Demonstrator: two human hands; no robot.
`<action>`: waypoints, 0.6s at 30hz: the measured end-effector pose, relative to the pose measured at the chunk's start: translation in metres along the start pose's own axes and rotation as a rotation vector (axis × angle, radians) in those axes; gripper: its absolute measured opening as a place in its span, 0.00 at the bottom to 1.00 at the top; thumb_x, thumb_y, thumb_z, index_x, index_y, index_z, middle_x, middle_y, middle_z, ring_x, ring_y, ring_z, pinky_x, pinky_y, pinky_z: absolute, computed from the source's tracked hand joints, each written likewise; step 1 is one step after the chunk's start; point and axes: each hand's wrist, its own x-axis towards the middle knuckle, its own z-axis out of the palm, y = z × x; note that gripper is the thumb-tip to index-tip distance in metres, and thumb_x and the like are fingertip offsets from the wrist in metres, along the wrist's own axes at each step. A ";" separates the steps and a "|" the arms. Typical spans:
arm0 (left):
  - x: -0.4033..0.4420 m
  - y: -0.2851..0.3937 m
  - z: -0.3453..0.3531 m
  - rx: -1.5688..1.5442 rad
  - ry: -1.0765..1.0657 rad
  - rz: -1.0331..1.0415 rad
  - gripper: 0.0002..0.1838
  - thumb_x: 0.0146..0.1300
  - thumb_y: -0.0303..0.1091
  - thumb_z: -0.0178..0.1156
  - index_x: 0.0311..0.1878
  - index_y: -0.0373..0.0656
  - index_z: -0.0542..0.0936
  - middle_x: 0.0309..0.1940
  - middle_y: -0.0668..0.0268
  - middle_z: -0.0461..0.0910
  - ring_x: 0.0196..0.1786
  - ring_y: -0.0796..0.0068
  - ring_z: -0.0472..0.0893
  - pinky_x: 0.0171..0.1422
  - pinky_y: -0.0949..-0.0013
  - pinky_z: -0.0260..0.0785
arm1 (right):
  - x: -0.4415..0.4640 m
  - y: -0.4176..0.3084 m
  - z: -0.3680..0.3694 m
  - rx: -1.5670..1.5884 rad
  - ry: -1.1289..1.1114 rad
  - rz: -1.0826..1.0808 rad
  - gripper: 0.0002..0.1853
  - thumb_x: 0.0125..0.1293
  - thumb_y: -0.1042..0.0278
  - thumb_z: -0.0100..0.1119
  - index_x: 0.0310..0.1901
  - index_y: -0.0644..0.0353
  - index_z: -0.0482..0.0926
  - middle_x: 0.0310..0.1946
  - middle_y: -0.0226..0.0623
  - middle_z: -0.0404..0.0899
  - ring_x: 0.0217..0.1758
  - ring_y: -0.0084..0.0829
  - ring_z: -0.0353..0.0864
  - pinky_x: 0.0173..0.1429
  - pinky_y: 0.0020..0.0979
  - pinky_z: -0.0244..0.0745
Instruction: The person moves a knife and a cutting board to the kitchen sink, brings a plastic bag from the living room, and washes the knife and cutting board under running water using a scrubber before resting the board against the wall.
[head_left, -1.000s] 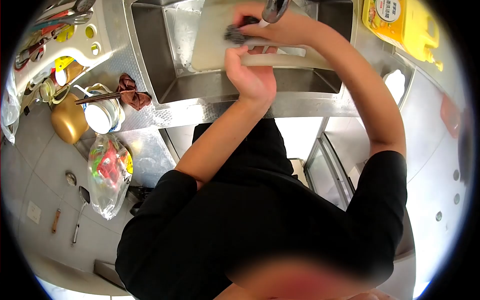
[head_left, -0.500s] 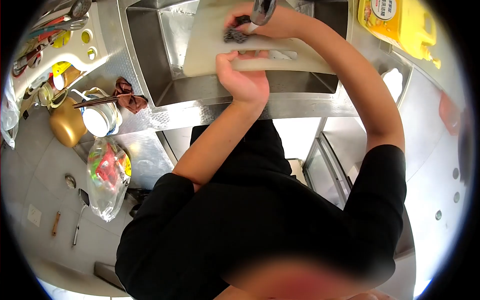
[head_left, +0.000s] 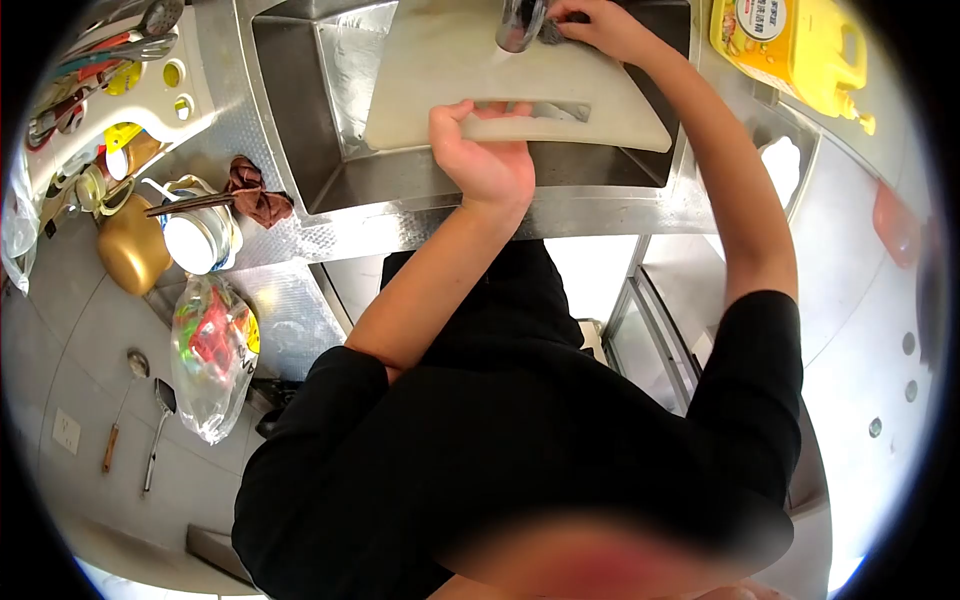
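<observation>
A pale cutting board [head_left: 440,70] lies tilted across the steel sink [head_left: 310,120]. My left hand [head_left: 485,160] is closed on its near edge, with fingers through the handle slot. In my right hand [head_left: 610,32] is a dark grey scouring pad [head_left: 551,33], pressed to the upper right part of the board. The faucet [head_left: 518,28] hangs over the board, just left of the pad, and hides part of the surface behind it.
On the left counter stand a white pot [head_left: 190,240], chopsticks, a brown cloth [head_left: 258,190] and a gold-coloured container [head_left: 135,245]. A utensil rack [head_left: 185,75] is behind them. A yellow detergent jug [head_left: 795,50] stands to the right. A plastic bag [head_left: 212,350] sits at lower left.
My right hand has moved right and away from me with the scouring pad, from the board's middle to beyond the faucet. My left hand has kept its hold on the board.
</observation>
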 end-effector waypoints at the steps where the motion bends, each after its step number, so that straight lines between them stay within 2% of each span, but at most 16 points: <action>1: 0.000 0.002 -0.001 0.003 -0.003 0.006 0.22 0.58 0.38 0.53 0.54 0.39 0.71 0.56 0.60 0.72 0.63 0.59 0.72 0.71 0.44 0.64 | 0.013 0.012 0.009 0.002 0.002 -0.007 0.11 0.69 0.68 0.64 0.49 0.64 0.84 0.38 0.42 0.86 0.40 0.32 0.82 0.48 0.35 0.78; 4: -0.001 0.016 -0.006 0.050 0.003 0.019 0.23 0.58 0.38 0.52 0.57 0.41 0.72 0.57 0.61 0.72 0.63 0.59 0.71 0.72 0.43 0.64 | 0.035 0.018 0.032 0.157 0.099 0.100 0.12 0.70 0.65 0.65 0.48 0.64 0.85 0.36 0.37 0.86 0.39 0.27 0.81 0.46 0.33 0.77; 7: 0.004 0.041 -0.007 0.076 -0.011 0.045 0.25 0.58 0.39 0.52 0.60 0.44 0.72 0.59 0.63 0.71 0.63 0.59 0.71 0.73 0.41 0.64 | 0.027 -0.031 0.029 0.185 0.106 0.133 0.13 0.70 0.63 0.65 0.48 0.64 0.85 0.35 0.37 0.86 0.37 0.27 0.81 0.46 0.33 0.77; 8: 0.007 0.049 -0.009 0.070 -0.013 0.056 0.26 0.58 0.40 0.52 0.61 0.45 0.72 0.59 0.63 0.71 0.63 0.58 0.70 0.72 0.41 0.64 | 0.023 -0.039 0.030 0.301 0.119 0.084 0.13 0.71 0.63 0.64 0.47 0.65 0.84 0.34 0.36 0.85 0.36 0.26 0.81 0.44 0.32 0.77; 11: 0.014 0.068 -0.004 0.038 -0.009 0.052 0.26 0.60 0.41 0.53 0.62 0.47 0.72 0.58 0.64 0.70 0.64 0.59 0.69 0.70 0.41 0.65 | 0.018 -0.054 0.025 0.256 0.073 0.099 0.13 0.71 0.63 0.63 0.47 0.65 0.84 0.33 0.36 0.85 0.36 0.25 0.80 0.43 0.31 0.76; 13: 0.016 0.069 0.011 0.037 0.022 0.079 0.26 0.59 0.42 0.55 0.62 0.47 0.71 0.58 0.65 0.69 0.63 0.60 0.68 0.68 0.43 0.65 | 0.003 -0.079 0.019 0.277 0.149 0.102 0.12 0.72 0.64 0.62 0.46 0.65 0.84 0.33 0.35 0.85 0.35 0.23 0.79 0.43 0.30 0.76; 15: 0.016 0.061 0.022 0.067 0.020 0.115 0.24 0.58 0.41 0.56 0.58 0.47 0.72 0.57 0.66 0.69 0.62 0.62 0.68 0.67 0.47 0.63 | -0.005 -0.099 0.004 0.333 0.118 0.118 0.11 0.72 0.64 0.62 0.43 0.66 0.83 0.33 0.36 0.85 0.35 0.23 0.79 0.43 0.30 0.76; 16: 0.019 0.058 0.023 0.088 0.008 0.087 0.22 0.58 0.40 0.56 0.56 0.47 0.71 0.56 0.66 0.69 0.62 0.63 0.67 0.66 0.48 0.62 | -0.009 -0.112 -0.010 0.230 0.050 0.131 0.13 0.72 0.62 0.63 0.48 0.65 0.83 0.37 0.39 0.86 0.39 0.27 0.81 0.47 0.32 0.77; 17: 0.020 0.056 0.026 0.108 -0.006 0.057 0.20 0.58 0.40 0.56 0.54 0.47 0.71 0.55 0.67 0.69 0.61 0.64 0.67 0.65 0.49 0.61 | -0.013 -0.118 -0.014 0.227 0.049 0.129 0.13 0.72 0.62 0.63 0.48 0.65 0.83 0.37 0.39 0.86 0.39 0.27 0.81 0.47 0.32 0.77; 18: 0.020 0.055 0.029 0.106 -0.016 0.043 0.18 0.57 0.40 0.56 0.51 0.47 0.71 0.54 0.68 0.70 0.61 0.66 0.67 0.64 0.50 0.61 | -0.017 -0.122 -0.018 0.232 -0.021 0.154 0.11 0.71 0.67 0.62 0.49 0.64 0.83 0.40 0.35 0.85 0.42 0.24 0.80 0.49 0.30 0.77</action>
